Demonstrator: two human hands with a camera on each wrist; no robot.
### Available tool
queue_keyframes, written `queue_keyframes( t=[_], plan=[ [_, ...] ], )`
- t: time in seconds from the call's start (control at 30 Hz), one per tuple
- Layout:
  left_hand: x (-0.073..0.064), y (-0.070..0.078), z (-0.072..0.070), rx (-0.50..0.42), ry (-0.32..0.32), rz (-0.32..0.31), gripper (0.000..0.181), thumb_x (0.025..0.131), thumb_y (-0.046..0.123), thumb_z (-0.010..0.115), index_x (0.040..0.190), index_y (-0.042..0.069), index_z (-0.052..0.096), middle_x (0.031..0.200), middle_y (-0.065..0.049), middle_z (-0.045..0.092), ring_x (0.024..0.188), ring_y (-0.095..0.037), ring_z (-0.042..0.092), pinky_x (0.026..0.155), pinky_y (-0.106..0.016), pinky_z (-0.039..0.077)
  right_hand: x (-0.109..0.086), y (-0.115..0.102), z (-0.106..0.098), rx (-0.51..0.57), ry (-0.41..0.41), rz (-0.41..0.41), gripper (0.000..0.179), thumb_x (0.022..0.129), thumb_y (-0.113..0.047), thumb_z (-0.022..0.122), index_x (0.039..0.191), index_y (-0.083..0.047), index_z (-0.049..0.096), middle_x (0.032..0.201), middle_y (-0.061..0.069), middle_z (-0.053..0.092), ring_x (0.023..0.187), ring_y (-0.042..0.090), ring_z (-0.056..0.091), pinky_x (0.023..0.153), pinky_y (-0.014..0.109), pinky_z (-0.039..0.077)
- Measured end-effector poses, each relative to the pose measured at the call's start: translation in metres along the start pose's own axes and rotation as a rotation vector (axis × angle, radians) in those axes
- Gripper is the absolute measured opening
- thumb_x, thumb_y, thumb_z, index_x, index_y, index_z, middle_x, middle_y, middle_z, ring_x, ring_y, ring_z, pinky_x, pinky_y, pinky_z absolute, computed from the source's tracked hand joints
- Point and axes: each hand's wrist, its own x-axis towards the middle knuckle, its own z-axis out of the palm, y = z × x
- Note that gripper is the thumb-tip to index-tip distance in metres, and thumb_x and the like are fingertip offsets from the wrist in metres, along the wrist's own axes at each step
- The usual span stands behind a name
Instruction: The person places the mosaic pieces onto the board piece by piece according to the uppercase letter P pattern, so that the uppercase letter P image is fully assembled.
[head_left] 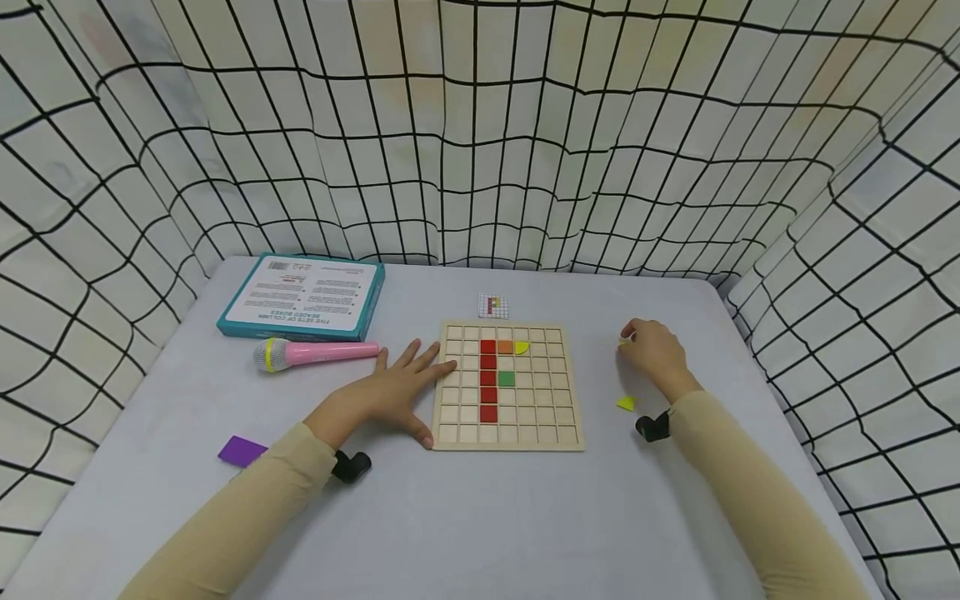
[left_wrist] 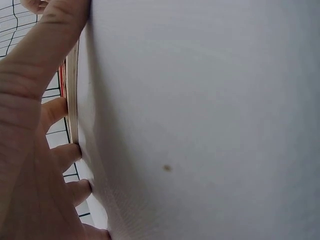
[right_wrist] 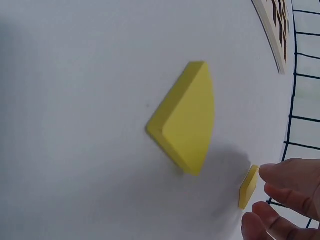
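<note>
My left hand (head_left: pixel 390 392) has its fingers spread at the left side of a wooden grid board (head_left: pixel 555 442). Its thumb is by the board's near left corner; one fingertip reaches over the left edge. On the board lie a column of red squares (head_left: pixel 488 379), an orange square (head_left: pixel 506 347), a yellow quarter-circle (head_left: pixel 522 348) and a green square (head_left: pixel 506 379). To the right, my right hand (head_left: pixel 654 354) has its fingertips at a yellow quarter-circle piece (right_wrist: pixel 248 187) lying on the table; no firm pinch shows. Closer to me lies another yellow quarter-circle piece (right_wrist: pixel 187 122).
Beyond the board is a small pattern card (head_left: pixel 492 307). At the left are a teal-edged box (head_left: pixel 300 292), a pink toy microphone (head_left: pixel 322 353) and a purple piece (head_left: pixel 242 451), partly behind my left sleeve. Black netting (head_left: pixel 480 133) surrounds the white table.
</note>
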Motion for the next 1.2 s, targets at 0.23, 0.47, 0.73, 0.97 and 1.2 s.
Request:
queue_keyframes(
  t=[0.23, 0.47, 0.73, 0.97, 1.2],
  plan=[
    [0.000, 0.000, -0.001, -0.004, -0.003, 0.000, 0.132, 0.060, 0.066, 0.091, 0.166, 0.027, 0.024, 0.175, -0.011, 0.002, 0.160, -0.044, -0.007, 0.115, -0.081, -0.002, -0.002, 0.010, -0.001, 0.031, -0.031, 0.019, 0.035, 0.095, -0.015, 0.061, 0.125, 0.002, 0.065, 0.125, 0.026, 0.066, 0.111, 0.043, 0.064, 0.089, 0.054, 0.054],
    [-0.001, 0.001, -0.002, 0.001, -0.007, -0.001, 0.132, 0.060, 0.066, 0.091, 0.166, 0.027, 0.023, 0.175, -0.011, 0.001, 0.160, -0.044, -0.007, 0.115, -0.081, -0.002, 0.001, 0.015, 0.005, 0.048, -0.024, 0.016, 0.031, 0.094, -0.014, 0.063, 0.121, 0.002, 0.066, 0.122, 0.025, 0.068, 0.107, 0.041, 0.065, 0.088, 0.052, 0.054],
    [-0.001, 0.001, -0.002, 0.005, -0.001, -0.002, 0.132, 0.060, 0.065, 0.092, 0.166, 0.027, 0.023, 0.175, -0.011, 0.002, 0.160, -0.044, -0.007, 0.116, -0.080, -0.002, 0.000, -0.004, 0.008, 0.040, -0.031, 0.023, 0.028, 0.094, -0.015, 0.067, 0.118, -0.001, 0.068, 0.120, 0.022, 0.069, 0.103, 0.037, 0.065, 0.087, 0.049, 0.054],
    [-0.001, 0.000, -0.002, 0.006, 0.004, 0.006, 0.131, 0.061, 0.065, 0.092, 0.166, 0.027, 0.023, 0.175, -0.011, 0.003, 0.160, -0.044, -0.006, 0.116, -0.080, -0.001, -0.002, -0.015, 0.010, 0.067, -0.026, -0.005, 0.027, 0.093, -0.016, 0.071, 0.116, -0.002, 0.069, 0.117, 0.020, 0.070, 0.102, 0.035, 0.065, 0.088, 0.048, 0.053],
    [-0.001, 0.000, -0.002, 0.005, 0.004, 0.002, 0.131, 0.060, 0.066, 0.091, 0.166, 0.028, 0.024, 0.175, -0.011, 0.003, 0.160, -0.044, -0.006, 0.116, -0.080, -0.001, -0.001, -0.027, 0.013, 0.098, -0.041, -0.042, 0.027, 0.092, -0.016, 0.073, 0.115, -0.003, 0.070, 0.117, 0.018, 0.070, 0.105, 0.034, 0.065, 0.092, 0.049, 0.053]
  ],
)
